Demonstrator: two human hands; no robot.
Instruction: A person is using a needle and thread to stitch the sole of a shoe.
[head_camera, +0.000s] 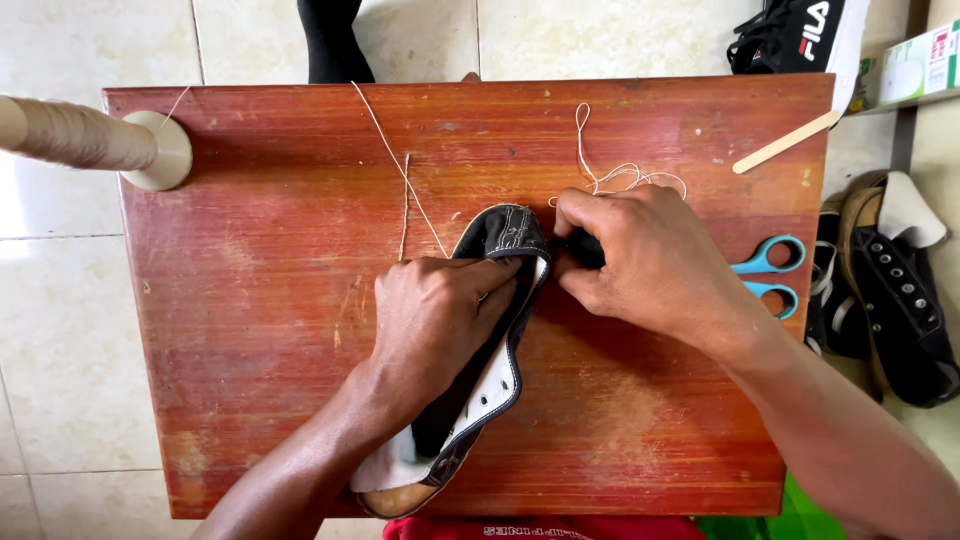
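Scissors (770, 272) beside right hand (640, 260), shoe (495, 330).

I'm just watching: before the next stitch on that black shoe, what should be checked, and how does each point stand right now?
1. Shoe held steady: ok, the left hand presses it on the wooden table.
2. Grip on the dark tool: ok, the right hand pinches it against the shoe's edge.
3. Tool tip placed correctly: cannot tell, the fingers hide it.
4. Thread free of knots: cannot tell, it lies in loose loops.
5. Scissors within reach: ok, beside the right wrist.
6. Spool feeding freely: cannot tell.
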